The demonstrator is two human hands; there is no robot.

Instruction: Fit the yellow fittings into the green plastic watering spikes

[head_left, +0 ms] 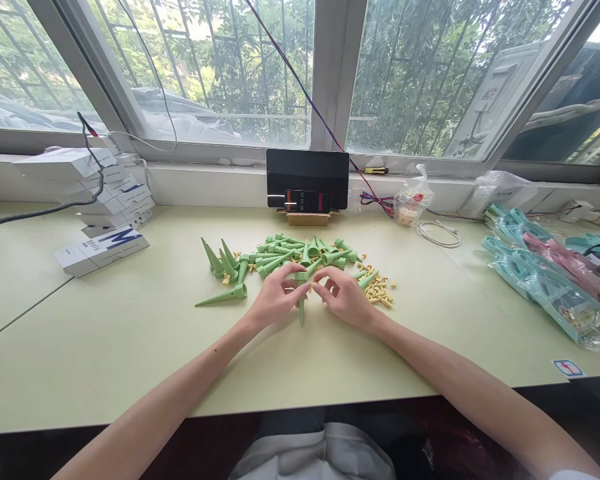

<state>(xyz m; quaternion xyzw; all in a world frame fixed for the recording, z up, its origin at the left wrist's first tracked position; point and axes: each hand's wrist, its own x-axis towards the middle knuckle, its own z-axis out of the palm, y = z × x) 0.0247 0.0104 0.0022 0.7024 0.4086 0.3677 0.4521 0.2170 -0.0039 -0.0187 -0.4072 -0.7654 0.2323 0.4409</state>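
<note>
My left hand (276, 293) is closed round a green plastic watering spike (302, 312), its pointed end hanging down over the table. Close beside it, my right hand (346, 293) pinches a small yellow peg (311, 287) against the spike's upper side; my fingers partly cover the peg. Behind both hands lies a heap of green spikes (275, 257). Several more spikes (223, 260) stand or lean at the left, and a single spike (223, 295) lies flat in front of them. Loose yellow pegs (379, 292) are piled just right of my right hand.
A black tablet (307, 170) with a phone (307, 201) before it stands by the window. White boxes (103, 250) are stacked at the left. Bagged teal and pink plastic items (545, 273) lie at the right. Near the back are a coiled white cable (437, 233) and a plastic bag (413, 200).
</note>
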